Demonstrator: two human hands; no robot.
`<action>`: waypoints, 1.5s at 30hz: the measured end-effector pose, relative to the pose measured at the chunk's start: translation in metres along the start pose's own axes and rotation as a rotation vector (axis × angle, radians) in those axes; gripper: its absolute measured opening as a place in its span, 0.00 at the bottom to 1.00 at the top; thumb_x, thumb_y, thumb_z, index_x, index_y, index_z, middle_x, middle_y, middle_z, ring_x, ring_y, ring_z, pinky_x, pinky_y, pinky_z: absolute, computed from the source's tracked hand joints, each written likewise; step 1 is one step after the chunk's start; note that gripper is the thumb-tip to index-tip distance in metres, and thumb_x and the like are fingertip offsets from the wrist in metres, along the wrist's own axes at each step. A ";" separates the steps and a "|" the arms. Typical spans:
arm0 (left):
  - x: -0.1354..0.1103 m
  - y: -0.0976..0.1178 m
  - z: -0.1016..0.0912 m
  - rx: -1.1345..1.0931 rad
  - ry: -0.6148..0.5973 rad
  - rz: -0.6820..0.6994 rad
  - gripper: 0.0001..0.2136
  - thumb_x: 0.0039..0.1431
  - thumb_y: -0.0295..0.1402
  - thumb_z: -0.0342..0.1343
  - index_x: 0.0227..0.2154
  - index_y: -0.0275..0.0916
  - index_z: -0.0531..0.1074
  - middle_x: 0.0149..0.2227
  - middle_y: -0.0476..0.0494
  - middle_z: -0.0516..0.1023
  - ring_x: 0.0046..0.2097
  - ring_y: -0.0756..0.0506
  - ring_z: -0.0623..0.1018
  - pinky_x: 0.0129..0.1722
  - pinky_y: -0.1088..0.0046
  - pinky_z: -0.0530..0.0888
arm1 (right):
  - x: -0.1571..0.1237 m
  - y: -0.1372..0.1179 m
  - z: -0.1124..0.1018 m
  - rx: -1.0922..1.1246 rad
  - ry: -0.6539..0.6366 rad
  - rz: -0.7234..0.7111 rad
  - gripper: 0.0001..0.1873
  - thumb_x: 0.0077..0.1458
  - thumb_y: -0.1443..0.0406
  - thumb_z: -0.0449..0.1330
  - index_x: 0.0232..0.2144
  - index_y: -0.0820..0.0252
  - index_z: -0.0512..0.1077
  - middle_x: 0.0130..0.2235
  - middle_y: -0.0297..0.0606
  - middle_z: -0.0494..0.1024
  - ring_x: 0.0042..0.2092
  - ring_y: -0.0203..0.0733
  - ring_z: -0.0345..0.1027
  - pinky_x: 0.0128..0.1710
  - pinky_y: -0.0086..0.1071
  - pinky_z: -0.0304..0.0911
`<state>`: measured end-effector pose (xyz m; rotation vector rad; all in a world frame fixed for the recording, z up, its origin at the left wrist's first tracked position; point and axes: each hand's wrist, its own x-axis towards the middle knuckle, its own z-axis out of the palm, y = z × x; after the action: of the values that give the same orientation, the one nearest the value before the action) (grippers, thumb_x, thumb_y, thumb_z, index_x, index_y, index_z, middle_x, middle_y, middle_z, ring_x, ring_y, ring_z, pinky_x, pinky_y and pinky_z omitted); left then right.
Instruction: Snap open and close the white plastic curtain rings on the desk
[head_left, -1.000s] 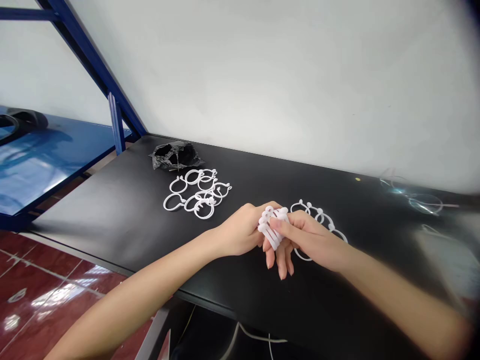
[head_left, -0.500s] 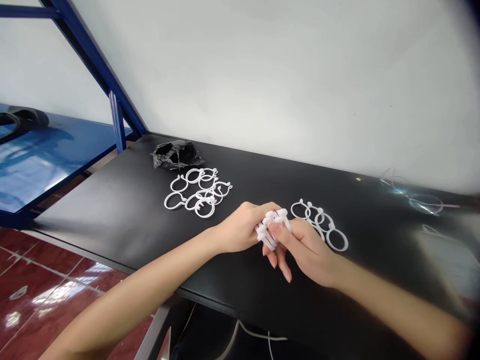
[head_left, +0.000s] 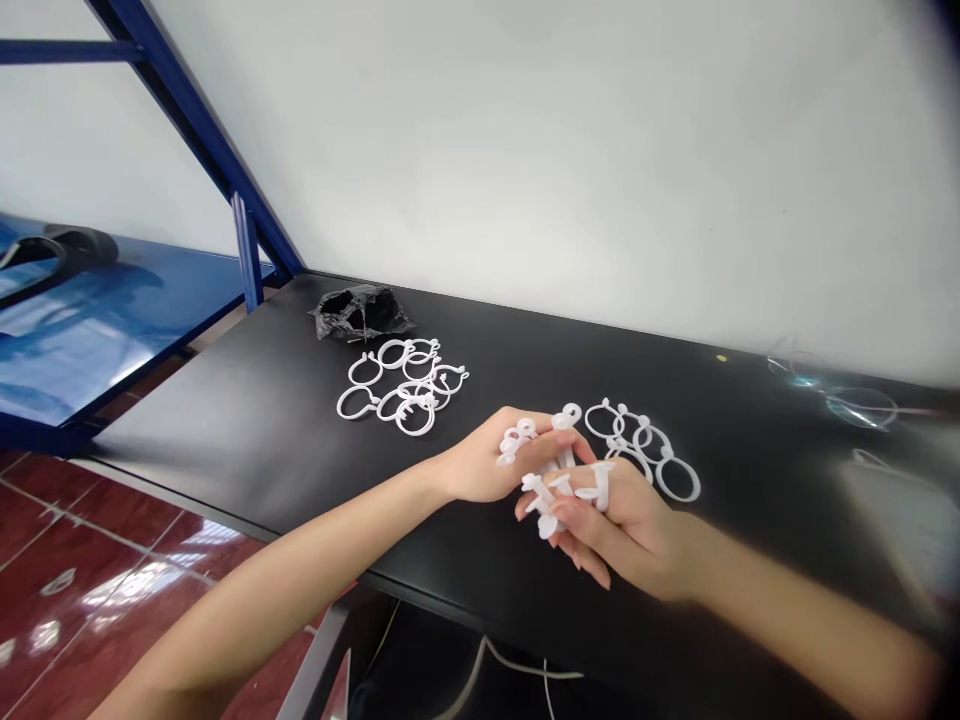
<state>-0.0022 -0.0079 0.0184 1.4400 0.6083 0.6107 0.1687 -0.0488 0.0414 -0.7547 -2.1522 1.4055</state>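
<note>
My left hand (head_left: 484, 462) and my right hand (head_left: 611, 525) meet above the black table (head_left: 225, 420), near its front edge. Both are closed on a bunch of white plastic rings (head_left: 551, 470), which is fanned out between the fingers with the knobbed ends sticking up. Just behind my right hand lies a row of several white rings (head_left: 649, 450), flat on the table. A larger loose pile of white rings (head_left: 401, 385) lies to the left of my hands, farther back.
A crumpled black plastic bag (head_left: 360, 310) sits behind the left pile. Clear plastic pieces (head_left: 847, 400) lie at the table's far right. A blue metal frame and shelf (head_left: 112, 300) stand to the left. The floor is red tile (head_left: 67, 560); a white wall is behind.
The tight bunch of rings held between both hands has spread apart. My right hand has dropped lower and nearer to me, pulling some rings away from my left hand.
</note>
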 end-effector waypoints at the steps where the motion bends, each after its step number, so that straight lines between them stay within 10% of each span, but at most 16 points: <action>1: 0.000 0.000 0.000 0.030 -0.002 0.030 0.18 0.66 0.45 0.47 0.36 0.34 0.74 0.23 0.47 0.74 0.23 0.50 0.74 0.23 0.76 0.70 | 0.000 0.000 0.000 0.046 0.019 0.041 0.25 0.68 0.54 0.42 0.28 0.59 0.70 0.13 0.27 0.64 0.18 0.33 0.65 0.27 0.30 0.68; 7: 0.002 0.008 -0.019 0.349 0.048 0.174 0.06 0.59 0.31 0.51 0.31 0.34 0.70 0.23 0.51 0.72 0.25 0.52 0.71 0.27 0.78 0.67 | 0.010 -0.002 -0.018 0.252 0.082 0.257 0.28 0.66 0.49 0.47 0.31 0.64 0.74 0.19 0.36 0.76 0.23 0.37 0.73 0.33 0.33 0.72; 17: -0.027 0.052 -0.102 1.057 0.056 -0.256 0.09 0.53 0.25 0.45 0.19 0.39 0.60 0.19 0.50 0.69 0.24 0.48 0.71 0.25 0.75 0.61 | 0.017 -0.014 -0.057 0.088 0.441 0.314 0.19 0.59 0.51 0.58 0.36 0.60 0.77 0.23 0.36 0.77 0.26 0.39 0.74 0.27 0.31 0.70; 26: -0.043 0.042 -0.119 0.947 0.184 -0.302 0.20 0.61 0.45 0.50 0.49 0.36 0.69 0.24 0.51 0.74 0.24 0.50 0.70 0.26 0.76 0.64 | 0.014 -0.013 -0.060 0.035 0.422 0.330 0.19 0.60 0.51 0.56 0.37 0.59 0.78 0.23 0.36 0.78 0.26 0.38 0.74 0.28 0.31 0.69; 34: -0.097 0.006 -0.136 0.931 0.844 -0.076 0.18 0.62 0.47 0.51 0.46 0.39 0.71 0.47 0.41 0.76 0.49 0.41 0.75 0.51 0.64 0.71 | 0.003 -0.020 -0.079 -0.225 0.398 0.379 0.18 0.59 0.50 0.57 0.36 0.57 0.76 0.24 0.36 0.77 0.25 0.39 0.73 0.24 0.31 0.64; 39: -0.093 -0.017 -0.113 1.049 0.863 0.012 0.13 0.65 0.41 0.48 0.43 0.41 0.71 0.49 0.41 0.74 0.53 0.40 0.72 0.55 0.59 0.68 | -0.018 -0.001 -0.105 -0.712 0.131 0.616 0.10 0.53 0.57 0.60 0.35 0.54 0.75 0.32 0.36 0.79 0.26 0.38 0.70 0.23 0.31 0.58; 45: -0.026 -0.001 -0.023 0.970 0.227 0.272 0.09 0.66 0.33 0.48 0.45 0.39 0.70 0.50 0.40 0.73 0.52 0.44 0.72 0.55 0.65 0.68 | -0.026 0.013 -0.112 -0.941 0.005 0.830 0.13 0.46 0.69 0.59 0.37 0.52 0.73 0.41 0.37 0.78 0.34 0.44 0.72 0.29 0.34 0.60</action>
<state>-0.0363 -0.0099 0.0167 2.4072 0.9663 0.7365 0.2624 0.0137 0.0688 -2.1563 -2.5799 0.5418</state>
